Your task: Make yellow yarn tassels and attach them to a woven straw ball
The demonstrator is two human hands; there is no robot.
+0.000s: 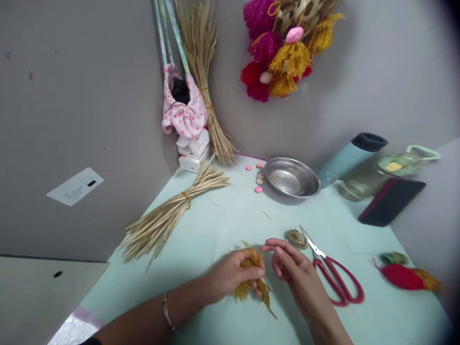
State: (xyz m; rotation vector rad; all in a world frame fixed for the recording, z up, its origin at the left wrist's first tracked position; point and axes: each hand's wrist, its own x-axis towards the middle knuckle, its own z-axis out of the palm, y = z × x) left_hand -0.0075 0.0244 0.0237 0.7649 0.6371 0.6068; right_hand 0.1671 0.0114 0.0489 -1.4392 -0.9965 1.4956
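Note:
At the front middle of the table, my left hand (235, 274) is closed around a mustard-yellow yarn tassel (241, 290), whose strands hang out below and above the fingers. Just right of it is my right hand (289, 262), its thumb and fingers drawn together near the top of the tassel; whether a thin strand lies between them is too small to tell. Red-handled scissors (338, 282) lie beyond my right hand with their blades pointing up and left. A small woven straw piece (296, 238) rests beside the blade tips.
A tied straw bundle (168, 211) lies at left. Behind are a metal bowl (292, 178), pink beads (258, 189), a blue tumbler (347, 160), a green bottle (377, 177) and a phone (391, 202). A red and yellow tassel (404, 277) lies right. Colourful tassels (287, 57) hang above.

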